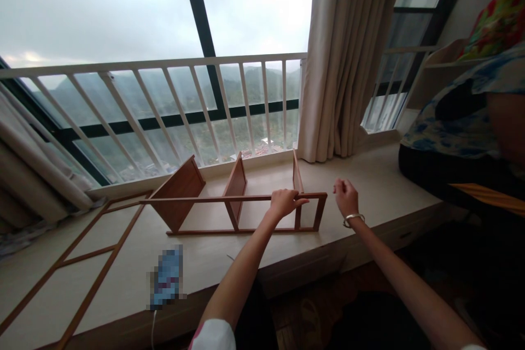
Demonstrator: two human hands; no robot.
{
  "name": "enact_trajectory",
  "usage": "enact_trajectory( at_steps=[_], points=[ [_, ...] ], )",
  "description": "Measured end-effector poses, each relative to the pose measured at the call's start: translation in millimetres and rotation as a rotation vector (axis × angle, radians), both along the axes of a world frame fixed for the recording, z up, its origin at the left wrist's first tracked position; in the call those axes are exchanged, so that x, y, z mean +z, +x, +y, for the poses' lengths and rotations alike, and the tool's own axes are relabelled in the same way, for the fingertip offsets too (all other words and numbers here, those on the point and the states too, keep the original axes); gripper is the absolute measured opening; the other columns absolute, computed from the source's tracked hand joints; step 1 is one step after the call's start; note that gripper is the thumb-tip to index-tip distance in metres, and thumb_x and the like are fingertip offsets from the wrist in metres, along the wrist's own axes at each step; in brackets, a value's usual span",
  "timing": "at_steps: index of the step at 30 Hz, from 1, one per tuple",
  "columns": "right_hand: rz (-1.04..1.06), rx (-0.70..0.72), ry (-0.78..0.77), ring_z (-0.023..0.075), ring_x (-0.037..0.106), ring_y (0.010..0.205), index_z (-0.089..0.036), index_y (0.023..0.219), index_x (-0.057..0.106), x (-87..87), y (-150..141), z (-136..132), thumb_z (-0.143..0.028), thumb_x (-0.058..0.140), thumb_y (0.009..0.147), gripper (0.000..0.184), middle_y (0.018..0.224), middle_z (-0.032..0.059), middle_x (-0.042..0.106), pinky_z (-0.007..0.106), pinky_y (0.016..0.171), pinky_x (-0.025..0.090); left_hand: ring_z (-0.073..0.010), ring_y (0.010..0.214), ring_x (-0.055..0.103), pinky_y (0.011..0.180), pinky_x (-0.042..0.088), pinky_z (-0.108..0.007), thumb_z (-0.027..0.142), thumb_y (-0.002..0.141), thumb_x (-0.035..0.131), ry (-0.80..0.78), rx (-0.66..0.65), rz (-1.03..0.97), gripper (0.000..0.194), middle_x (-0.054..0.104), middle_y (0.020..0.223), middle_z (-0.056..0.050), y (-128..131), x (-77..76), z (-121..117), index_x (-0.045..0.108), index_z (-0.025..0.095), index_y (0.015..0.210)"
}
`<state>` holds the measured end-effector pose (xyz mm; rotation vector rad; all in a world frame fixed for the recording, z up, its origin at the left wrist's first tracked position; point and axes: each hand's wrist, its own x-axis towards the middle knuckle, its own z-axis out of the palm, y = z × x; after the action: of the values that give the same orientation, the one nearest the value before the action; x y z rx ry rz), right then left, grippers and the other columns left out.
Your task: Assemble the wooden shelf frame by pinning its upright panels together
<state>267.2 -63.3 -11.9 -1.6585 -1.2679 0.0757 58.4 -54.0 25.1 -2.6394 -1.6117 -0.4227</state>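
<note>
A brown wooden shelf rack (pixel 213 199) lies on its side on the pale window ledge (pixel 369 186), its three shelf boards standing up. My left hand (pixel 284 202) is closed over the rack's top rail near its right end. My right hand (pixel 345 195), with a silver bangle on the wrist, hovers just right of the rack's end post, fingers loosely curled and holding nothing.
A flat wooden frame (pixel 88 254) lies on the ledge at the left. A blurred small object (pixel 166 278) with a cable sits near the ledge's front edge. A white railing (pixel 164 104) and beige curtain (pixel 348 60) stand behind. Another person (pixel 463 126) sits on the ledge at the right.
</note>
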Motion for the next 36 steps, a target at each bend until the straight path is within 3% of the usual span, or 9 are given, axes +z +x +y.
enact_trajectory(
  at_steps=[4,6,10,14,22,30,36],
  points=[
    [-0.346,0.262,-0.305,0.0141,0.052,0.062,-0.017,0.071,0.057,40.0,-26.2,35.3,-0.059,0.035,0.073,0.047,0.067,0.0061,0.06,0.023,0.056,0.031,-0.0201,0.072,0.055,0.063,0.033,-0.028,0.06,0.073,0.035,0.018,-0.011,-0.051,0.045,0.061,0.072,-0.006,0.3,-1.5,-4.3,0.059,0.022,0.076],
    [-0.435,0.264,-0.386,0.0152,0.052,0.064,-0.017,0.071,0.059,45.4,-41.6,49.6,-0.06,0.041,0.069,0.046,0.069,0.0072,0.061,0.023,0.055,0.03,-0.0194,0.073,0.054,0.065,0.032,-0.029,0.056,0.074,0.037,0.055,-0.03,-0.105,0.039,0.06,0.074,-0.005,1.1,-2.7,-8.5,0.057,0.021,0.074],
    [-0.444,0.325,-0.514,0.0139,0.052,0.061,-0.014,0.066,0.062,39.3,-56.1,65.2,-0.056,0.042,0.071,0.047,0.066,0.0084,0.061,0.022,0.054,0.03,-0.0173,0.076,0.052,0.071,0.031,-0.029,0.045,0.072,0.049,0.172,-0.001,-0.239,0.028,0.057,0.081,-0.004,5.2,-5.2,-15.7,0.052,0.02,0.084],
    [-0.425,0.371,-0.521,0.0116,0.051,0.058,-0.013,0.065,0.062,32.3,-53.8,68.0,-0.055,0.041,0.072,0.048,0.062,0.0065,0.061,0.02,0.052,0.029,-0.0158,0.077,0.05,0.074,0.031,-0.03,0.039,0.066,0.058,0.241,0.065,-0.363,0.029,0.052,0.083,-0.002,12.3,-8.9,-18.4,0.048,0.02,0.084],
    [-0.42,0.341,-0.506,0.0106,0.051,0.06,-0.014,0.064,0.062,30.5,-52.9,65.1,-0.046,0.041,0.074,0.04,0.065,0.0062,0.062,0.018,0.053,0.029,-0.0162,0.089,0.046,0.088,0.025,-0.036,0.024,0.071,0.052,0.321,0.033,-0.449,0.009,0.051,0.092,-0.003,27.3,-14.6,-30.0,0.052,0.019,0.064],
    [-0.429,0.307,-0.506,0.0106,0.051,0.062,-0.016,0.065,0.062,31.7,-50.3,63.1,-0.044,0.041,0.075,0.036,0.067,0.0057,0.062,0.018,0.054,0.028,-0.0204,0.093,0.043,0.087,0.024,-0.039,0.025,0.075,0.047,0.39,0.153,-0.497,0.012,0.051,0.094,-0.006,41.6,-22.3,-43.5,0.058,0.021,0.075],
    [-0.426,0.28,-0.512,0.0112,0.052,0.064,-0.016,0.067,0.062,31.6,-49.5,62.9,-0.041,0.042,0.075,0.033,0.071,0.0059,0.063,0.018,0.052,0.027,-0.0202,0.093,0.042,0.086,0.024,-0.038,0.025,0.077,0.045,0.393,0.146,-0.497,0.014,0.05,0.093,-0.006,42.6,-23.4,-43.9,0.058,0.02,0.076]
  ],
)
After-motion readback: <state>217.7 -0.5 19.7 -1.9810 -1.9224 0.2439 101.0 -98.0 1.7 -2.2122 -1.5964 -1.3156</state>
